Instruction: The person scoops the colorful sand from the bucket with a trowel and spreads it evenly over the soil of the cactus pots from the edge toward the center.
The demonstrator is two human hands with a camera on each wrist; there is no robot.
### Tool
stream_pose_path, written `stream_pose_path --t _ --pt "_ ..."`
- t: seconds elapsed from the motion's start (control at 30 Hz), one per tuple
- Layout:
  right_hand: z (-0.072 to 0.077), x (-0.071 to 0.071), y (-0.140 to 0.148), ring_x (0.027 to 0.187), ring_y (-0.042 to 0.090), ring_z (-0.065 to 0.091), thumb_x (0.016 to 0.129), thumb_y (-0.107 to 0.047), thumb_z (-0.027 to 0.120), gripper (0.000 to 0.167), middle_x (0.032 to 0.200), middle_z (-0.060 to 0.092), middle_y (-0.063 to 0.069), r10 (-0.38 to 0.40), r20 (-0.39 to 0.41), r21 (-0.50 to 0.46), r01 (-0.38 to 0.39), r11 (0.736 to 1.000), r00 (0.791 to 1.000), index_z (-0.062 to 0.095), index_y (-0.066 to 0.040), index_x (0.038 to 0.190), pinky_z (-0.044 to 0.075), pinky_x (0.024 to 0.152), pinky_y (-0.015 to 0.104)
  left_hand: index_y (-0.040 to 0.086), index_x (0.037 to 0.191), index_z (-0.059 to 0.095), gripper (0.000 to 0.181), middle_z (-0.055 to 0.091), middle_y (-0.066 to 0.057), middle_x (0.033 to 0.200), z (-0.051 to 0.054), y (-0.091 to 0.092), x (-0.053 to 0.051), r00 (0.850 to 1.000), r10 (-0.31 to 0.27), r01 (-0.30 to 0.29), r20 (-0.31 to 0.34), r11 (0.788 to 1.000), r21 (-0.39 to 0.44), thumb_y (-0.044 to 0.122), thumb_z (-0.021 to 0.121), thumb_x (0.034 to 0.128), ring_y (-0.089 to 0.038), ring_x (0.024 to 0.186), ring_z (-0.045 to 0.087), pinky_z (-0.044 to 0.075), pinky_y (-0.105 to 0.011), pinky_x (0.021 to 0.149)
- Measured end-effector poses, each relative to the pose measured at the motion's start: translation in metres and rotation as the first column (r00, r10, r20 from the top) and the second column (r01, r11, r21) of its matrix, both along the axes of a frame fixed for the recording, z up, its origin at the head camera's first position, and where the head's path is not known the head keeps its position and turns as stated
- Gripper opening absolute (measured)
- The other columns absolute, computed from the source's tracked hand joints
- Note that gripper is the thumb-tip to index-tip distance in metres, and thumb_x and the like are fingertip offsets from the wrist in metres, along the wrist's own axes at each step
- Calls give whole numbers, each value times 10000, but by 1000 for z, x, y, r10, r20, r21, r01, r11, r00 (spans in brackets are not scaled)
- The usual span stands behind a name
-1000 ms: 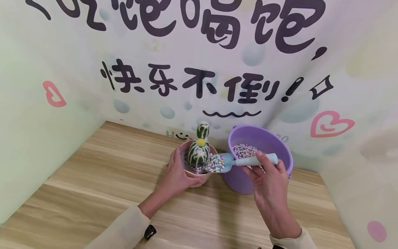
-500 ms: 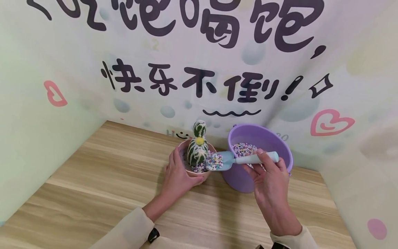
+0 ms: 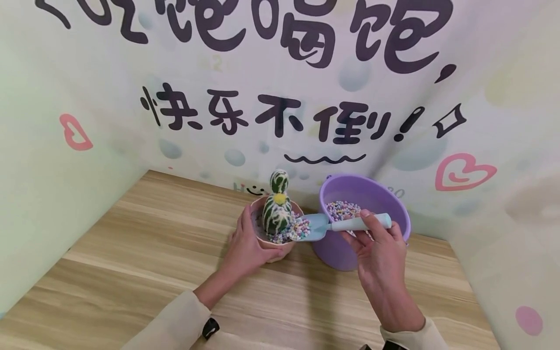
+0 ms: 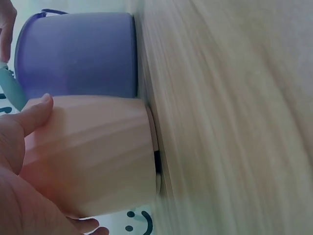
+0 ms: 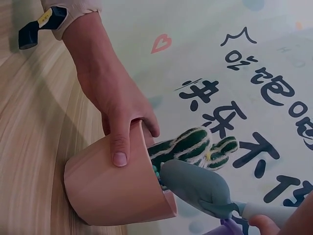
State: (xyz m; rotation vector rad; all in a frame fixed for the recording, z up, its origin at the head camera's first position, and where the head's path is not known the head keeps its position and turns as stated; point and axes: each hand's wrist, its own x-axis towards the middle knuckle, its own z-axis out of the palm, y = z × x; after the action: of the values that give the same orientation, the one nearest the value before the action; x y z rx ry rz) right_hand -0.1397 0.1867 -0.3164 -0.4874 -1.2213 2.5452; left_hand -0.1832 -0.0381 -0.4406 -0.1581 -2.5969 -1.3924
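My left hand [image 3: 248, 249] grips a pink flower pot [image 4: 98, 154] by its side, thumb at the front and fingers round the left. In the pot stands a green cactus [image 3: 277, 217] with white fuzz and a yellow flower. Pinched by its handle in my right hand [image 3: 382, 265] is a light blue trowel [image 3: 318, 227]. Its blade tips over the pot's right rim, with small pastel beads [image 3: 299, 227] on its front part and more around the cactus base. From the side, the right wrist view shows the blade [image 5: 195, 186] just inside the rim.
A purple bucket [image 3: 337, 253] stands right of the pot, behind the trowel handle, with more pastel beads [image 3: 343, 210] inside. The wooden table [image 3: 144, 253] meets a printed cloth wall [image 3: 197, 160] close behind the pot and bucket.
The trowel blade has shifted slightly left and the beads on it have slid toward its tip, leaving more bare blade. Pot and cactus have moved slightly left with my left hand.
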Motion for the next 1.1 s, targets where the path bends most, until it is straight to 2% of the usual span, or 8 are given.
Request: stream_pose_path --t 0.2,0.47,0.63,0.8,0.93,1.03,1.1 --pt "0 0 0 708 270 718 856 -50 730 258 852 666 74 -6 7 -33 6 999 1000 476 -79 896 573 709 470 123 1540 69 1331 257 -191 1539 -1 3 1 1000 30 -30 9 999 -10 410 933 570 -338 1385 322 318 -597 1052" --pt "2 1 0 732 253 722 853 -71 739 268 837 675 77 15 11 -11 -14 1000 1000 492 -81 954 578 723 454 145 1526 122 1307 307 -171 1505 -2 11 5 994 107 -108 -32 993 -43 463 929 548 -376 1305 426 364 -570 994" --pt "2 1 -1 734 254 726 848 -80 747 295 843 677 81 22 15 2 -22 1000 1000 491 -84 993 577 728 447 161 1525 129 1298 328 -158 1484 -3 15 6 990 128 -131 -56 990 -50 483 920 548 -378 1273 457 379 -555 958" --pt "2 1 -2 754 255 727 860 -72 732 280 899 667 83 29 4 18 -29 999 1000 473 -83 965 573 732 451 150 1534 94 1314 293 -175 1512 -2 11 6 996 90 -91 -17 995 -32 451 925 562 -387 1313 416 360 -587 983" --pt "2 1 -2 763 249 726 862 -68 729 255 885 681 80 41 3 20 -41 999 999 489 -84 945 579 731 444 143 1546 23 1348 232 -182 1561 -1 1 2 999 8 -8 32 1000 -2 392 933 582 -398 1372 344 323 -626 1037" --pt "3 1 -3 762 246 727 864 -73 728 254 880 692 73 54 7 24 -54 998 999 491 -89 952 578 740 447 138 1552 -8 1350 186 -187 1583 2 -7 -2 996 -64 63 60 998 20 363 927 605 -415 1401 292 303 -629 1066" --pt "3 1 -3 757 243 727 865 -78 728 253 880 699 71 56 10 33 -56 998 998 491 -90 954 580 738 443 129 1555 -9 1342 165 -199 1587 3 -9 -3 993 -90 88 74 996 31 349 924 616 -433 1404 276 294 -629 1074"
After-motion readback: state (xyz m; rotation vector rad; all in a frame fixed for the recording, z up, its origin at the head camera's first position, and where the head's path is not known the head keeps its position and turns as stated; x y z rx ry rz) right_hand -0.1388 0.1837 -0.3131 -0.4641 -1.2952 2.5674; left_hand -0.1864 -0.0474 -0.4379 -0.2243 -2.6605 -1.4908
